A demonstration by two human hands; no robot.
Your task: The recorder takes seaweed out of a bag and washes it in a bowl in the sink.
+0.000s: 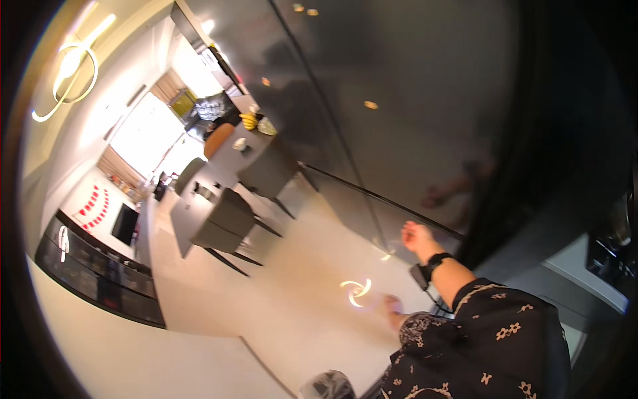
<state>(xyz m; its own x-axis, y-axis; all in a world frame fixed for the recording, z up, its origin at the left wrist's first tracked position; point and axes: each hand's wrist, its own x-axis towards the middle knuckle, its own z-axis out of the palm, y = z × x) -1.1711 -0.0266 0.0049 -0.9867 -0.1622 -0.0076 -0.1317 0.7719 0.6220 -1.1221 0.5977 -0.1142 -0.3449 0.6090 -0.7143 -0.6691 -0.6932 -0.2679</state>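
My right hand (416,237) is in front of tall glossy dark doors (398,134), which belong to a refrigerator or a cabinet. Its fingers are curled in, and nothing shows in them. I cannot tell whether the hand touches the doors; a blurred reflection of the arm lies on their surface. A black band with a box-like device (423,274) sits on the wrist, and a dark cable hangs from it. My left hand is out of view. Below the arm shows a bare foot (394,304) on the pale floor (309,279).
At left stands a dining table (187,219) with grey chairs (227,222), bananas (248,120) and small items. A pale surface (124,359) spans the lower left. A counter edge (583,269) is at right. A translucent greyish thing (329,386), unclear, shows at the bottom.
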